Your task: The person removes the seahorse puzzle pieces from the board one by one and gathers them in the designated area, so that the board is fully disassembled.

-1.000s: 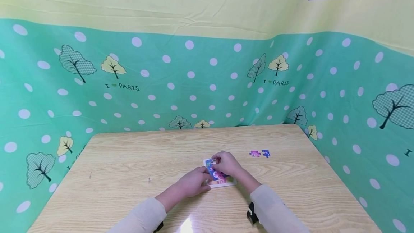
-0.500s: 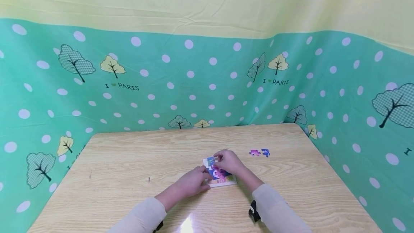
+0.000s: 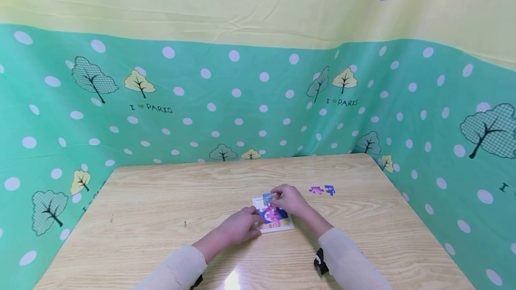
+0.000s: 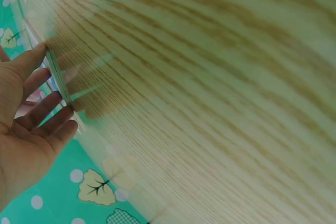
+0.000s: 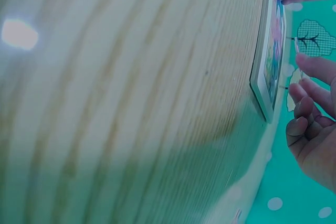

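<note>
A small framed jigsaw puzzle (image 3: 282,227) lies on the table, its white frame around a pink and blue picture. My left hand (image 3: 242,226) rests at its left side, fingertips on the picture and thumb near the lower left corner. In the left wrist view, the left hand's fingers (image 4: 39,114) are spread along the frame's edge. My right hand (image 3: 291,200) pinches a blue-green puzzle piece (image 3: 267,199) above the upper part of the frame. Seen from the right wrist, that piece (image 5: 297,51) is edge-on between thumb and fingertips, raised above the frame.
Two loose puzzle pieces, one pink (image 3: 316,190) and one blue (image 3: 330,189), lie to the right beyond the right hand. The wood-grain table (image 3: 161,200) extends around the puzzle. A green and yellow curtain (image 3: 193,102) encloses the table's back and sides.
My right hand has drawn back slightly to the right, lifting the blue-green piece off the picture; white backing shows at the upper left of the frame. My left hand stays put.
</note>
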`<state>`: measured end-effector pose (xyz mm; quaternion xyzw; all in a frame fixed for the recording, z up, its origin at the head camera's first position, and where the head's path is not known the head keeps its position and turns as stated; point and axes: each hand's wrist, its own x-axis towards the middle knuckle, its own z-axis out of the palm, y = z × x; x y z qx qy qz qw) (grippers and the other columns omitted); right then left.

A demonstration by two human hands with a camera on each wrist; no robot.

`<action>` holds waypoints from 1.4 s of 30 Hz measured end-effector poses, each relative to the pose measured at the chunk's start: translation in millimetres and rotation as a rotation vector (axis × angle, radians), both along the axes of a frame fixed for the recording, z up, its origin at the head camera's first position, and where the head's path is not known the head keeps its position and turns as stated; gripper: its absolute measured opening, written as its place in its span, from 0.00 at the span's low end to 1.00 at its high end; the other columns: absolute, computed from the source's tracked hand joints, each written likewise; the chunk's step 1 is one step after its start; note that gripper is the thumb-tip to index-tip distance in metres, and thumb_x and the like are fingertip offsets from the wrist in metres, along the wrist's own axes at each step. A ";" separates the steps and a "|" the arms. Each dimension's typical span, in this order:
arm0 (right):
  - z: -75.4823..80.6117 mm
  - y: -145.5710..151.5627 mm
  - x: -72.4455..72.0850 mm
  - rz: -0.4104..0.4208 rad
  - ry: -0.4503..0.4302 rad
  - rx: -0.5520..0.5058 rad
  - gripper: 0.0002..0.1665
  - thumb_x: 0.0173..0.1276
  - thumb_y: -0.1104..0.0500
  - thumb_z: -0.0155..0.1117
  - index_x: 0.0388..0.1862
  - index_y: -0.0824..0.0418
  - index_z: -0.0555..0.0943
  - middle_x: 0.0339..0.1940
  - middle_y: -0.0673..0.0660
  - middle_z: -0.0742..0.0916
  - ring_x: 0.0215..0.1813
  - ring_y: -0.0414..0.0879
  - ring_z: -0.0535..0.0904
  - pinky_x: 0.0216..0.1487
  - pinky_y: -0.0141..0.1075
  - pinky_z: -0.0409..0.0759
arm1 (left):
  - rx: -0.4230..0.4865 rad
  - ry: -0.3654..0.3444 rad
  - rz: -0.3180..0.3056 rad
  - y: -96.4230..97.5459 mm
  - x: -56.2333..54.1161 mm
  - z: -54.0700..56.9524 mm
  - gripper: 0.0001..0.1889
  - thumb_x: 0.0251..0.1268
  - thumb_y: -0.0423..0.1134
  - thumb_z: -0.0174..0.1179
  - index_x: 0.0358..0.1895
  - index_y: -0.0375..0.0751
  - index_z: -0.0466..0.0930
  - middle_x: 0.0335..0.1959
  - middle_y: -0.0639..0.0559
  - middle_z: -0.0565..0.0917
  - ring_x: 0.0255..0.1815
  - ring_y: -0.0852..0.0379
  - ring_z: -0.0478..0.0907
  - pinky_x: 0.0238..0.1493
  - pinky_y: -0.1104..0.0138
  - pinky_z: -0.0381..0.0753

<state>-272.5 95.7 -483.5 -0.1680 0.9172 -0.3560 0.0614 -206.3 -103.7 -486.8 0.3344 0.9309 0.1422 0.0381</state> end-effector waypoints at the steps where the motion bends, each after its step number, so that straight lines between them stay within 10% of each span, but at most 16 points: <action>1: -0.5 0.7 -0.2 -0.001 0.001 -0.002 0.21 0.55 0.58 0.70 0.48 0.65 0.81 0.29 0.52 0.79 0.29 0.42 0.71 0.27 0.29 0.72 | -0.001 -0.002 0.001 0.0 0.0 -0.1 0.15 0.58 0.46 0.63 0.48 0.47 0.82 0.42 0.55 0.77 0.38 0.65 0.73 0.43 0.71 0.77; 42: -4.9 44.6 -3.6 -0.152 -0.057 -0.049 0.22 0.55 0.58 0.70 0.49 0.64 0.81 0.30 0.53 0.80 0.24 0.42 0.73 0.22 0.30 0.73 | 0.029 -0.062 0.042 -1.3 -4.4 0.6 0.18 0.57 0.50 0.63 0.49 0.46 0.81 0.45 0.54 0.79 0.45 0.60 0.75 0.51 0.66 0.77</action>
